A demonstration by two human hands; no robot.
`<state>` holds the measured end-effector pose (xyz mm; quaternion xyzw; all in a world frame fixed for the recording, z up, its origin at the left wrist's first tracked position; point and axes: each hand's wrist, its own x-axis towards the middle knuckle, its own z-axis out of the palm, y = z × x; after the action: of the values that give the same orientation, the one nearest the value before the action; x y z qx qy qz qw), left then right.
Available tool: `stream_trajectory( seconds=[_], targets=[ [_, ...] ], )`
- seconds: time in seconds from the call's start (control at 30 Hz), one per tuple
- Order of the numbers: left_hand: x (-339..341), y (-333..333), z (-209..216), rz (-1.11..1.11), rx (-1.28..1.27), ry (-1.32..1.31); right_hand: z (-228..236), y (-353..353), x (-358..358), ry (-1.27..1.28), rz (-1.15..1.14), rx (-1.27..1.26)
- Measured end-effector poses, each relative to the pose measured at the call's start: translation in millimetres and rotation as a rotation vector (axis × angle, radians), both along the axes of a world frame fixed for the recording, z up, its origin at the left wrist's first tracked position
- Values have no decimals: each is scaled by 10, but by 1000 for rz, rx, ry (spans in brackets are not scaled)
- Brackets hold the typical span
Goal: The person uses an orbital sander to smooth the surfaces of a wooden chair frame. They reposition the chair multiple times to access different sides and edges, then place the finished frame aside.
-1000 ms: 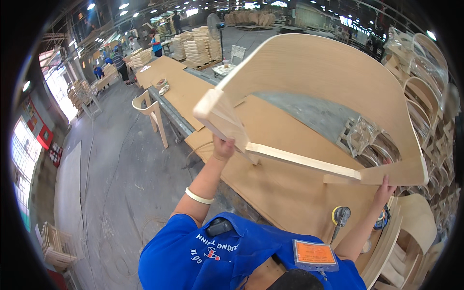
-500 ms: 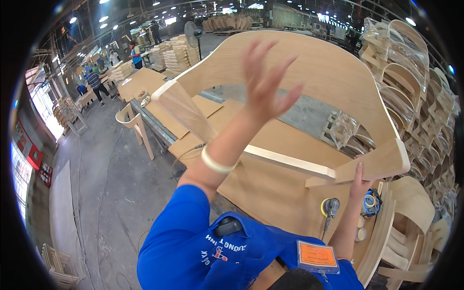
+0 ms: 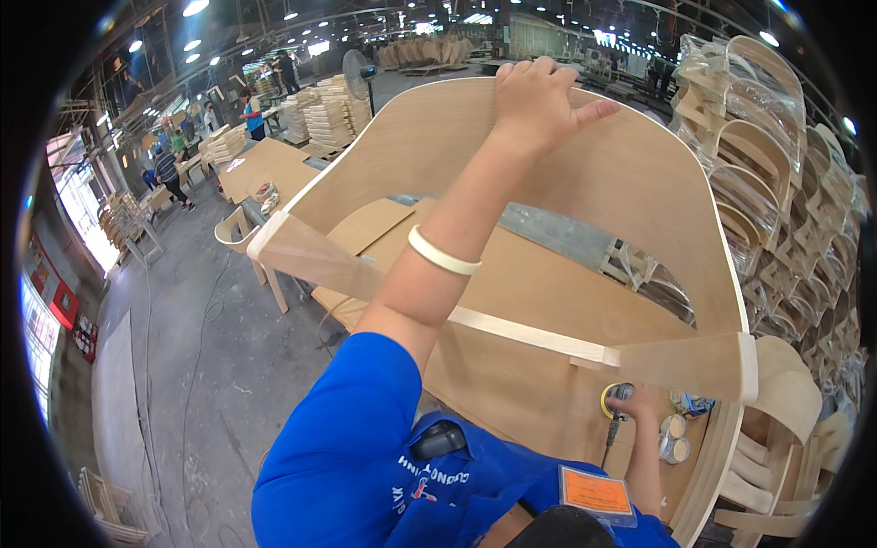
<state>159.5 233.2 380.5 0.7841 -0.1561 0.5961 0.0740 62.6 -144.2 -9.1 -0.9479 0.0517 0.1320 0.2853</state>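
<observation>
A pale wooden chair frame [image 3: 429, 114] with a wide curved back stands tilted over the bench. Over the top edge of its back, my left hand [image 3: 539, 105] is closed, fingers wrapped across the rim and thumb pointing out to the right. Below the chair's right arm [image 3: 685, 361], my right hand [image 3: 645, 404] has its fingers on a small round power sander [image 3: 621, 393] with a yellow pad rim. The sander lies on the brown bench cover, its cord running toward me. Part of the right hand's grip is hidden.
Small round tins [image 3: 674, 438] and a blue item [image 3: 692, 404] sit right of the sander. Wrapped curved chair parts [image 3: 758, 173] rise in a tall stack at the right. Another chair frame [image 3: 239, 233] stands on the floor at left. Several people work farther back.
My left hand has come from the air onto the top of the chair back. My right hand has let go of the chair arm and moved down to the sander. The chair frame has shifted toward me.
</observation>
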Motion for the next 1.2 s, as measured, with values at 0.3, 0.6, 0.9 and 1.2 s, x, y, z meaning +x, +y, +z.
stream_trajectory(
  seconds=[0.3,0.6,0.9,1.2],
  targets=[
    [-177,-7,-15,-12,10,-84,-1458,-217,472,-78,-238,-339],
    [-77,1,-6,-79,15,-190,-1648,-331,524,-26,-384,-245],
    [171,13,49,6,-6,-102,-134,-630,-814,-408,-348,266],
    [144,-21,80,-136,-71,-37,2876,23,-2721,-961,-363,-72]
  ],
)
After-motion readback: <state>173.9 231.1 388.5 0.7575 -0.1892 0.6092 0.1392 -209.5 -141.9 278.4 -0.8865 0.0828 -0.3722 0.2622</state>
